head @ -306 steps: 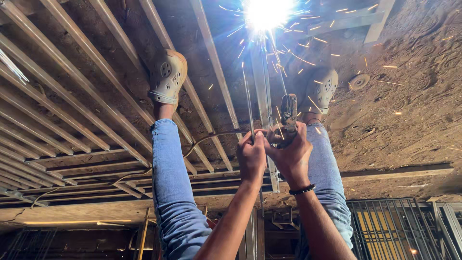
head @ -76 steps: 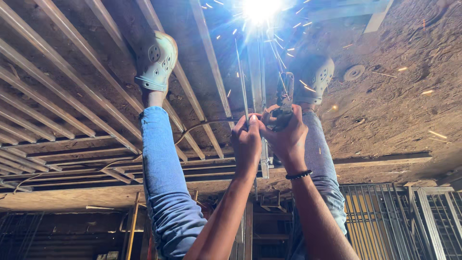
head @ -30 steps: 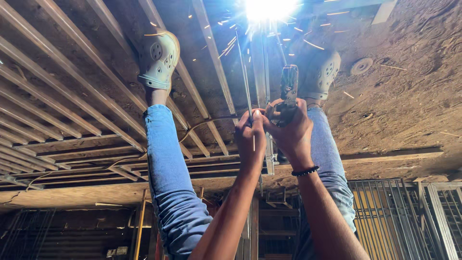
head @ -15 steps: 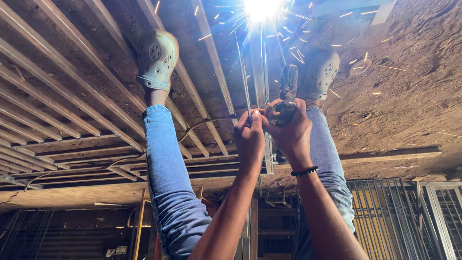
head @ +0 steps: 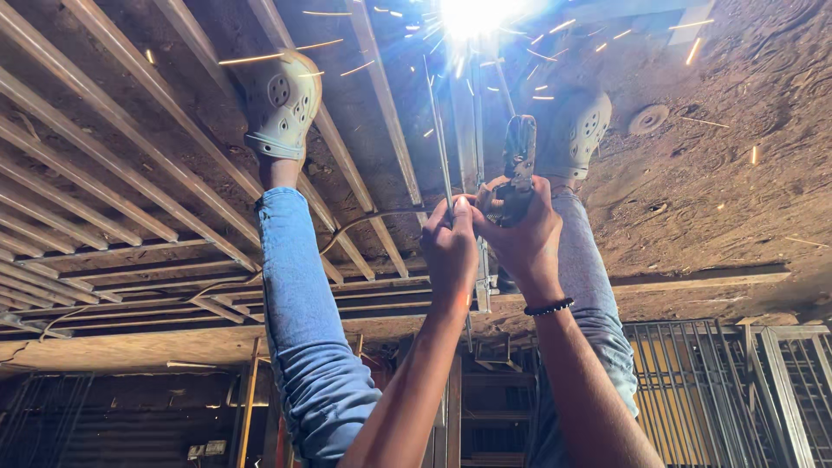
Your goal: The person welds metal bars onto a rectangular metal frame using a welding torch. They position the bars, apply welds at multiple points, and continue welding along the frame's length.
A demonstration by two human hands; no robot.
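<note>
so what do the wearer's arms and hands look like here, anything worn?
Both forearms are bare, with no sleeves in view. The left hand and right hand wear no gloves. A black beaded bracelet circles the right wrist. No rings or watch can be made out.

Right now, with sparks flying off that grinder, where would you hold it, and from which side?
By its dark body, at the rear end away from the sparks, coming in from the person's side. The body is long and narrow, with the bright working end pointing away. The right hand wraps that rear part; the left hand closes beside it, near the cable. The feet flank the cut, so coming from the sides looks cramped.
</note>
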